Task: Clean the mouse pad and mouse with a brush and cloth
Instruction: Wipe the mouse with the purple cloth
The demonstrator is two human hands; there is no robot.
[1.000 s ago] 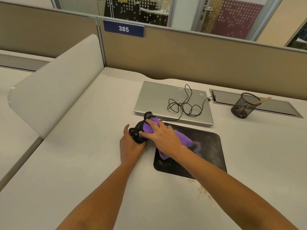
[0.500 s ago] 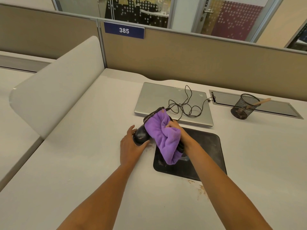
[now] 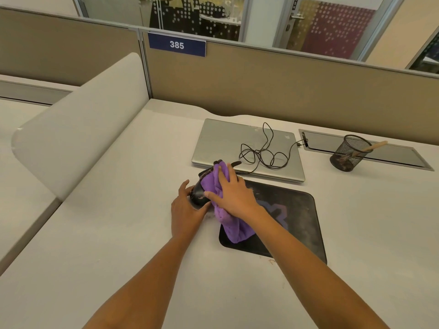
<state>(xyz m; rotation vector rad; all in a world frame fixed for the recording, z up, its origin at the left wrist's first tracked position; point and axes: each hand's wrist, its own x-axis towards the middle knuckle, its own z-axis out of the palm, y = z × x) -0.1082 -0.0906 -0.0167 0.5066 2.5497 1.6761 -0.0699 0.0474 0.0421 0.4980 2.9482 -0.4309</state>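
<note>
Mouse [image 3: 198,194] apparently beneath right hand [image 3: 234,193]

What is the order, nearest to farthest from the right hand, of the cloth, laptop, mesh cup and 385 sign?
1. Purple cloth, pressed under the right hand.
2. Laptop, just behind.
3. Mesh cup, far right.
4. 385 sign, on the back partition.

Pale grey surface [image 3: 107,245] is running back to a tan fabric partition [image 3: 285,96] — a blue no. plate "385" [image 3: 177,45] is hanging on its top rail. At left a white curved divider [image 3: 78,138] is standing, w/ another desk [image 3: 21,112] lying beyond. Behind the partition a glass wall [image 3: 180,15] w/ dotted film is showing a maroon panel [image 3: 337,32]. Soft, even light is falling throughout.
</note>
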